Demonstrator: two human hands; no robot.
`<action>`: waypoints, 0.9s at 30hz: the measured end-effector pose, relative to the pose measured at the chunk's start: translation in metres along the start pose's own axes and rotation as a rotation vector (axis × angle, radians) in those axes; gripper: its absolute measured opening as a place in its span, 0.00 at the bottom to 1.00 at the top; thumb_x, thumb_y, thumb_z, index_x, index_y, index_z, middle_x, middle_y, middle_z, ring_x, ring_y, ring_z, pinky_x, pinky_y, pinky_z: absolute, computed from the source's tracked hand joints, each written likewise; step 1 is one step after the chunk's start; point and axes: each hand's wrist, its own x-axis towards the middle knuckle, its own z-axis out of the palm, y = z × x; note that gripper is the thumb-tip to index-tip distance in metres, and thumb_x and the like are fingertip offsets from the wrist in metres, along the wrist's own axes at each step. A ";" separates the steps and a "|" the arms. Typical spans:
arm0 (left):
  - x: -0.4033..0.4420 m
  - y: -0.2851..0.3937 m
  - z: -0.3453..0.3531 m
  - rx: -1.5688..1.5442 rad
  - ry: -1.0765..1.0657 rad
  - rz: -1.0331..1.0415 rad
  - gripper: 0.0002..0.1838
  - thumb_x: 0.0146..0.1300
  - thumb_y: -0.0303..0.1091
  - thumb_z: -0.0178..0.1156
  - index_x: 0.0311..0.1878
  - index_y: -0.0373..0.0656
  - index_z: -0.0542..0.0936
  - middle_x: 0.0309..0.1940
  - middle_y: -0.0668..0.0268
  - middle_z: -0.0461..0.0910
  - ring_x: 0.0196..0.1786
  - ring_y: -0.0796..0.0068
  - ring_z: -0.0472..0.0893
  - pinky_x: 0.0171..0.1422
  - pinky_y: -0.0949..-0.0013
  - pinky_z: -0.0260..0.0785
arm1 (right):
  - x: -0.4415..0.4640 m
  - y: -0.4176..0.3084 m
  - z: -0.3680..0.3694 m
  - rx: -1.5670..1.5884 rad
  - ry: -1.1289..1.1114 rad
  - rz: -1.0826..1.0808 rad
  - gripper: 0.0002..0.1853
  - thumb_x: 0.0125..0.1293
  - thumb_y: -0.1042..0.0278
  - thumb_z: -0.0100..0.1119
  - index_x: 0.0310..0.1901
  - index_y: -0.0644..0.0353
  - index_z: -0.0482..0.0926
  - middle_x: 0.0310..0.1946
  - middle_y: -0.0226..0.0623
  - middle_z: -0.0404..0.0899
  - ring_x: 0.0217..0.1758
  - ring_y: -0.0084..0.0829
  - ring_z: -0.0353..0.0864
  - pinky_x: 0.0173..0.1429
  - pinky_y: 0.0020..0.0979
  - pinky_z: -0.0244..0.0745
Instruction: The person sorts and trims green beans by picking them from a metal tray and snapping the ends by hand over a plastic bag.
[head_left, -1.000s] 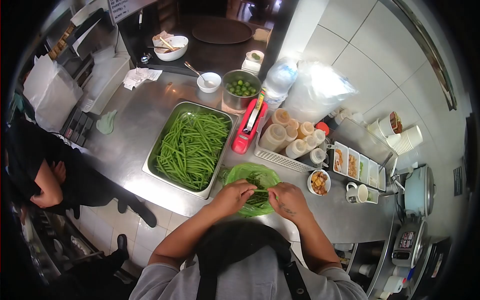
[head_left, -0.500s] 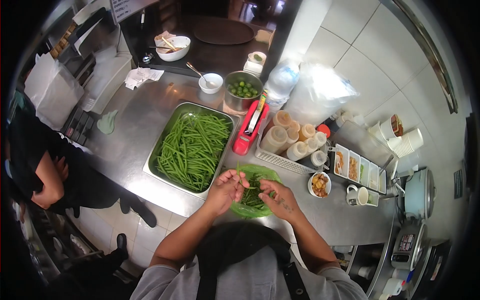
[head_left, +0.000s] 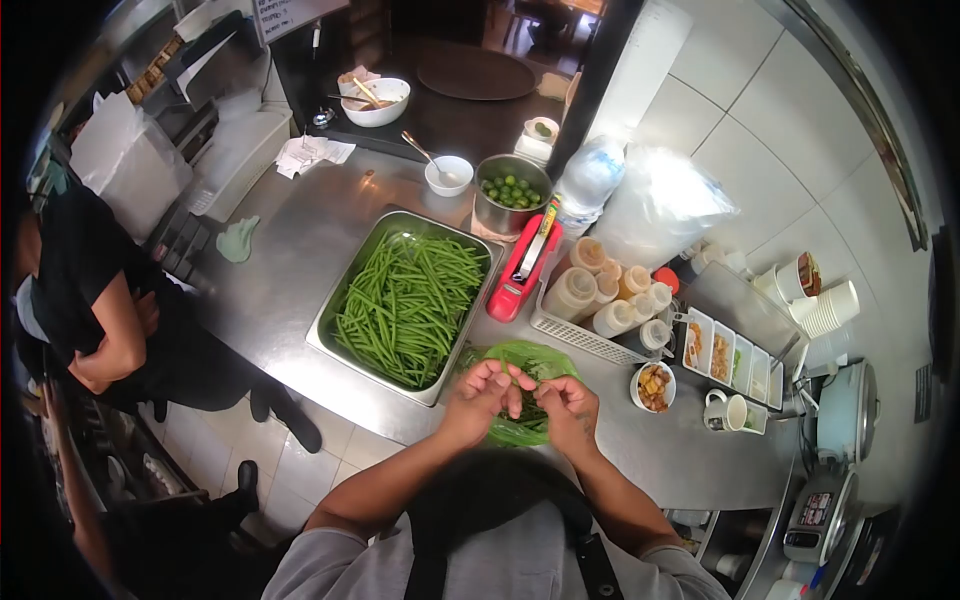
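Both of my hands are over a green plastic bag [head_left: 528, 350] with dark green bean trimmings inside. My left hand [head_left: 482, 403] is closed, its fingertips pinching a green bean that my fingers mostly hide. Close beside it, my right hand [head_left: 567, 410] pinches with thumb and forefinger at what looks like the bean's other end. To the left of the bag is a steel pan [head_left: 318, 335] with a heap of green beans [head_left: 405, 305] in it.
A red tape dispenser [head_left: 515, 285] stands behind the bag, near a pot of small green limes [head_left: 512, 190]. To the right are a basket of squeeze bottles [head_left: 590, 338], a bowl of cut food [head_left: 654, 387] and mugs [head_left: 725, 410]. Another person [head_left: 110, 310] stands at left, arms folded.
My hands have come closer together, and the right now pinches near the left fingertips. The whole view has shifted, so the counter things appear further right.
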 end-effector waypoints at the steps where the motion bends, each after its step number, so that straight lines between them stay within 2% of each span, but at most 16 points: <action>1: -0.001 -0.004 0.000 -0.002 0.002 0.001 0.08 0.76 0.32 0.48 0.50 0.40 0.73 0.45 0.57 0.82 0.31 0.75 0.77 0.40 0.70 0.73 | 0.001 0.000 0.002 0.194 0.047 0.136 0.04 0.66 0.75 0.58 0.35 0.67 0.80 0.28 0.32 0.80 0.29 0.19 0.77 0.36 0.23 0.73; 6: -0.009 -0.008 0.006 0.241 0.018 0.116 0.07 0.76 0.31 0.48 0.49 0.39 0.72 0.49 0.52 0.81 0.37 0.71 0.80 0.48 0.68 0.75 | 0.008 0.001 0.005 0.398 0.094 0.285 0.06 0.66 0.71 0.58 0.35 0.65 0.79 0.27 0.33 0.80 0.28 0.20 0.75 0.36 0.23 0.71; 9: -0.014 -0.004 0.009 0.354 -0.011 0.202 0.06 0.75 0.29 0.48 0.49 0.38 0.72 0.49 0.53 0.81 0.38 0.72 0.81 0.50 0.67 0.75 | 0.018 0.007 0.004 0.485 0.128 0.285 0.07 0.66 0.69 0.58 0.33 0.63 0.78 0.26 0.33 0.79 0.27 0.20 0.73 0.34 0.23 0.70; 11: -0.015 0.007 0.009 0.338 0.034 0.191 0.07 0.74 0.29 0.50 0.49 0.37 0.73 0.48 0.55 0.82 0.39 0.75 0.81 0.49 0.69 0.75 | 0.026 0.009 -0.007 0.613 0.102 0.403 0.07 0.64 0.69 0.58 0.31 0.62 0.78 0.25 0.33 0.79 0.25 0.22 0.72 0.32 0.24 0.68; 13: -0.013 0.025 0.003 0.324 0.079 0.179 0.08 0.74 0.30 0.52 0.50 0.36 0.75 0.48 0.57 0.82 0.39 0.77 0.80 0.48 0.71 0.75 | 0.029 0.025 -0.018 0.533 0.059 0.376 0.08 0.63 0.68 0.57 0.30 0.62 0.77 0.23 0.33 0.78 0.24 0.22 0.73 0.30 0.25 0.68; 15: -0.010 0.052 -0.013 0.644 0.263 0.157 0.10 0.73 0.32 0.55 0.48 0.35 0.79 0.43 0.61 0.83 0.36 0.78 0.80 0.45 0.73 0.73 | 0.026 0.049 -0.028 -0.007 -0.097 0.304 0.07 0.63 0.69 0.57 0.33 0.64 0.78 0.24 0.36 0.78 0.27 0.27 0.76 0.35 0.29 0.73; 16: -0.005 0.052 -0.036 0.783 0.340 0.280 0.10 0.71 0.32 0.57 0.48 0.34 0.80 0.41 0.62 0.83 0.34 0.78 0.78 0.44 0.75 0.72 | 0.023 0.044 -0.028 -0.006 -0.096 0.304 0.07 0.63 0.69 0.57 0.33 0.64 0.78 0.24 0.36 0.78 0.27 0.27 0.76 0.35 0.29 0.73; 17: 0.000 0.053 -0.059 0.920 0.416 0.406 0.11 0.70 0.32 0.59 0.47 0.33 0.81 0.39 0.63 0.83 0.33 0.78 0.77 0.42 0.76 0.71 | 0.018 0.033 -0.027 -0.317 -0.191 0.225 0.08 0.63 0.67 0.59 0.35 0.63 0.79 0.25 0.39 0.79 0.28 0.32 0.79 0.36 0.32 0.74; 18: -0.001 0.071 -0.063 1.131 0.482 0.315 0.11 0.68 0.31 0.61 0.48 0.33 0.81 0.38 0.62 0.83 0.32 0.77 0.77 0.41 0.76 0.71 | 0.015 0.028 -0.026 -0.627 -0.283 0.140 0.09 0.63 0.65 0.60 0.37 0.62 0.80 0.26 0.43 0.80 0.29 0.37 0.81 0.37 0.35 0.75; 19: -0.001 0.091 -0.064 1.340 0.546 0.218 0.12 0.66 0.30 0.62 0.49 0.34 0.81 0.37 0.61 0.83 0.31 0.75 0.78 0.40 0.75 0.71 | 0.013 0.035 -0.023 -0.625 -0.281 0.139 0.09 0.63 0.65 0.60 0.37 0.62 0.80 0.26 0.43 0.80 0.29 0.37 0.81 0.37 0.35 0.75; 20: 0.001 0.103 -0.069 1.442 0.555 0.117 0.14 0.63 0.28 0.63 0.50 0.35 0.81 0.41 0.55 0.82 0.31 0.68 0.80 0.38 0.71 0.72 | 0.014 0.044 -0.019 -0.599 -0.241 0.008 0.10 0.63 0.65 0.61 0.40 0.61 0.81 0.31 0.45 0.80 0.33 0.41 0.81 0.40 0.37 0.76; 21: 0.001 0.104 -0.078 1.444 0.556 0.124 0.14 0.63 0.28 0.63 0.50 0.35 0.81 0.41 0.55 0.82 0.31 0.68 0.80 0.38 0.71 0.72 | 0.015 0.052 -0.015 -0.571 -0.202 -0.125 0.12 0.62 0.64 0.62 0.44 0.60 0.81 0.35 0.46 0.80 0.37 0.45 0.82 0.44 0.40 0.76; 22: 0.003 0.106 -0.081 1.526 0.557 0.214 0.14 0.62 0.28 0.62 0.51 0.36 0.81 0.44 0.54 0.82 0.32 0.65 0.81 0.38 0.69 0.73 | 0.019 0.048 -0.009 -0.595 -0.211 -0.109 0.15 0.62 0.66 0.61 0.49 0.61 0.81 0.40 0.47 0.79 0.47 0.47 0.79 0.51 0.41 0.75; 23: 0.004 0.108 -0.082 1.607 0.558 0.306 0.14 0.62 0.28 0.62 0.51 0.36 0.81 0.46 0.52 0.82 0.33 0.62 0.82 0.37 0.67 0.74 | 0.022 0.050 -0.004 -0.594 -0.213 -0.117 0.15 0.62 0.66 0.61 0.49 0.61 0.81 0.40 0.47 0.79 0.47 0.47 0.79 0.51 0.41 0.75; 24: 0.000 0.103 -0.078 1.504 0.591 0.265 0.14 0.62 0.28 0.62 0.51 0.37 0.81 0.50 0.50 0.81 0.36 0.58 0.82 0.39 0.66 0.74 | 0.028 0.054 0.002 -0.679 -0.166 -0.221 0.13 0.62 0.66 0.61 0.47 0.62 0.81 0.40 0.48 0.78 0.48 0.48 0.77 0.52 0.42 0.73; 27: -0.005 0.081 -0.062 1.297 0.409 0.319 0.12 0.64 0.29 0.63 0.51 0.40 0.82 0.45 0.56 0.82 0.36 0.68 0.82 0.38 0.70 0.73 | 0.040 0.066 0.014 -0.813 -0.166 -0.370 0.10 0.60 0.68 0.62 0.42 0.63 0.81 0.38 0.48 0.77 0.49 0.50 0.74 0.53 0.44 0.71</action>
